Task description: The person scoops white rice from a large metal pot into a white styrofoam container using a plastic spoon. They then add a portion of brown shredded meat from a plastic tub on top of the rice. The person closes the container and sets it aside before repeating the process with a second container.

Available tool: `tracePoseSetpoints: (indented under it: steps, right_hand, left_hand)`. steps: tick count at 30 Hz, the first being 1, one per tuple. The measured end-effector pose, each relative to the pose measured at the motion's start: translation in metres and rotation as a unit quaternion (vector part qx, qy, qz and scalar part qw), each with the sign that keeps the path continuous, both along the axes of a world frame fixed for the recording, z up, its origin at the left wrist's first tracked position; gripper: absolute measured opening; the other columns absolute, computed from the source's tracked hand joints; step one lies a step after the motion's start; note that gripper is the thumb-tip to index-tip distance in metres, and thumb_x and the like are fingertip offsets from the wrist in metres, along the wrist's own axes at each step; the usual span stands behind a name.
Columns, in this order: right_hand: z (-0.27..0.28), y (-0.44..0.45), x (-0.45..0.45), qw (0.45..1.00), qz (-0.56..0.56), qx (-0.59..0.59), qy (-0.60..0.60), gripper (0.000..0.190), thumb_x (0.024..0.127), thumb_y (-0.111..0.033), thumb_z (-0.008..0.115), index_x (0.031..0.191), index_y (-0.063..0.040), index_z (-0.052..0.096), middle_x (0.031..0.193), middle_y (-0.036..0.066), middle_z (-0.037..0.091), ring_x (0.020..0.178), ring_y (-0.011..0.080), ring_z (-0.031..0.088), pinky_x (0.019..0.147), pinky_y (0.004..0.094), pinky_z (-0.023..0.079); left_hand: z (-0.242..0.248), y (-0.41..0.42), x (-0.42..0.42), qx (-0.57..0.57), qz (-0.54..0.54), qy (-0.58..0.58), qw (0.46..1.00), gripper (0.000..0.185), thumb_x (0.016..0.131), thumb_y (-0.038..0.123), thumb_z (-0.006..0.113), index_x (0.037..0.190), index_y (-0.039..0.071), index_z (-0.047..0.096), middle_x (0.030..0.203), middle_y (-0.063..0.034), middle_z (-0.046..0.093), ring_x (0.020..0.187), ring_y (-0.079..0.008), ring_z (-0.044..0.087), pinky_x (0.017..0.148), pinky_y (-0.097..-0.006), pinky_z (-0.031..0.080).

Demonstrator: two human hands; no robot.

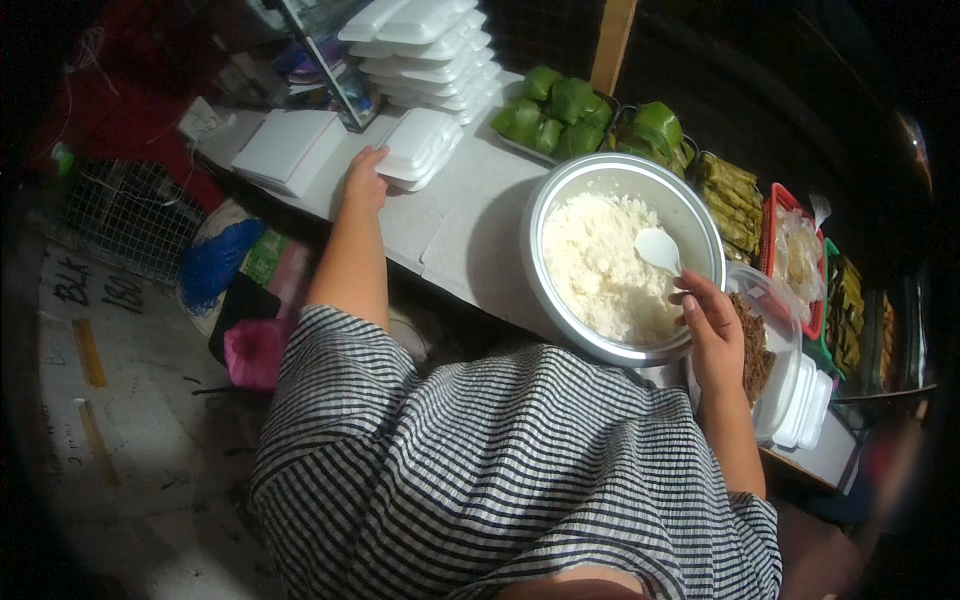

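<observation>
My left hand grips the near left corner of a closed white foam clamshell box on the counter. In my right hand is the handle of a white plastic rice paddle, held over the near right side of a round metal pot. White cooked rice fills much of the pot. Right of the pot, partly behind my right hand, a clear plastic tub contains a brown shredded food.
Stacked foam boxes rise behind a flat white box. Leaf-wrapped bundles, flat leaf-wrapped packets and a red basket of bagged food line the back. More foam boxes sit at right; a pink bag is below left.
</observation>
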State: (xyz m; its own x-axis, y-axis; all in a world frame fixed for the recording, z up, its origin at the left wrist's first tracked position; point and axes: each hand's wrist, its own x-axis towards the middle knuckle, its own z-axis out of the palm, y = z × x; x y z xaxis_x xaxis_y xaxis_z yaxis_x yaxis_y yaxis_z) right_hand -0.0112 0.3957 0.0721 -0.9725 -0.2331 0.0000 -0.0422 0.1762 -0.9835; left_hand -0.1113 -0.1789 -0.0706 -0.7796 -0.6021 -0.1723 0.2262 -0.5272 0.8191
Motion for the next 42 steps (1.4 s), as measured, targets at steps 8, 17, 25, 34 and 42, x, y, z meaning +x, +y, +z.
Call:
tracePoseSetpoints:
  steps: [8,17,25,34,42]
  right_hand:
    - [-0.004,0.006,-0.001,1.0,-0.012,-0.02,0.019,0.034,0.099,-0.011,0.061,0.131,-0.002,0.061,0.123,0.009,0.067,0.104,0.016,0.063,0.081,0.0269,0.048]
    - [-0.001,0.01,-0.002,0.999,-0.008,-0.025,0.021,0.035,0.098,-0.012,0.063,0.131,-0.001,0.061,0.121,0.009,0.067,0.106,0.0175,0.064,0.084,0.0278,0.048]
    - [0.005,0.01,0.001,0.999,-0.027,-0.035,0.019,0.033,0.098,-0.012,0.063,0.129,-0.001,0.062,0.119,0.009,0.068,0.105,0.017,0.064,0.084,0.0279,0.048]
    - [0.001,0.02,0.002,0.998,-0.054,-0.039,0.02,0.032,0.099,-0.012,0.061,0.129,-0.003,0.063,0.12,0.007,0.068,0.102,0.0163,0.064,0.08,0.0267,0.046]
    - [0.007,0.019,0.006,0.997,-0.055,-0.042,0.015,0.032,0.099,-0.012,0.062,0.13,-0.003,0.063,0.12,0.007,0.068,0.103,0.0162,0.064,0.082,0.0262,0.046]
  left_hand:
    - [0.037,0.041,0.019,-0.166,0.078,-0.158,0.97,0.096,0.08,0.02,0.085,0.155,0.004,0.027,0.148,-0.0244,0.044,0.133,-0.0351,0.048,0.112,-0.0501,0.035]
    - [0.014,0.028,0.009,-0.02,-0.059,-0.209,0.976,0.108,0.068,0.032,0.092,0.153,0.008,0.03,0.143,-0.0212,0.047,0.124,-0.0346,0.054,0.1,-0.0547,0.044]
    - [0.011,0.033,-0.001,0.006,0.163,-0.095,0.982,0.075,0.075,0.016,0.085,0.138,0.007,0.046,0.129,-0.0191,0.058,0.115,-0.0367,0.062,0.085,-0.0572,0.058]
    - [-0.016,-0.062,0.016,0.099,0.104,0.004,0.99,0.066,0.085,0.014,0.076,0.142,0.002,0.046,0.132,-0.0191,0.058,0.12,-0.0382,0.059,0.095,-0.0556,0.054]
    - [-0.012,-0.077,-0.018,0.096,0.138,-0.009,0.986,0.069,0.088,0.019,0.076,0.145,-0.001,0.044,0.137,-0.0192,0.057,0.12,-0.036,0.06,0.097,-0.0468,0.054]
